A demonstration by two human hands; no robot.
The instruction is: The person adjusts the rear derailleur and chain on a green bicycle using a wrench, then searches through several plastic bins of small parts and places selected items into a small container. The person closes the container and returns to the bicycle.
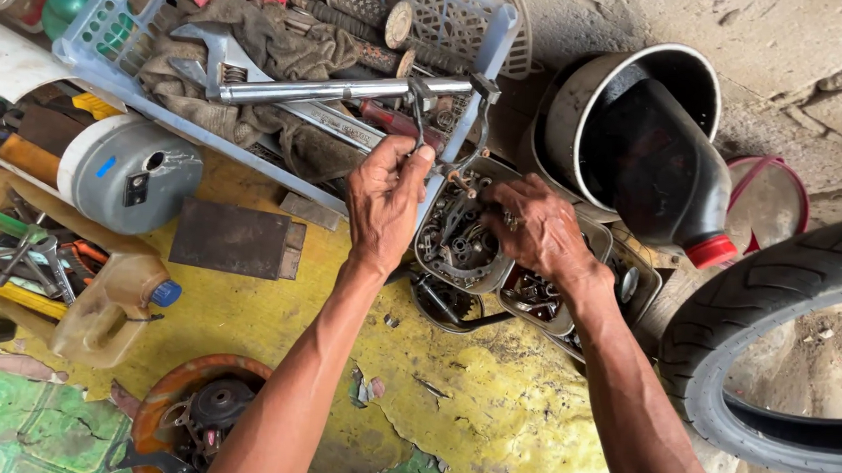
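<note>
My left hand (385, 202) is closed around the handles of dark pliers (424, 114), whose jaws point up toward a plastic crate. My right hand (533, 227) rests over a metal tray of greasy small parts (459, 243), its fingertips pinching a small bolt-like piece (458, 181) next to the pliers. Sprockets, nuts and bolts fill the tray under both hands. A second tray of parts (541, 299) lies under my right wrist.
A pale blue plastic crate (116, 72) holds rags, a wrench and a chrome tube (342, 91). A black oil bottle with a red cap (665, 176) leans in a metal pot. A tyre (767, 337) is at right; a grey canister (130, 172) and jug (110, 308) at left.
</note>
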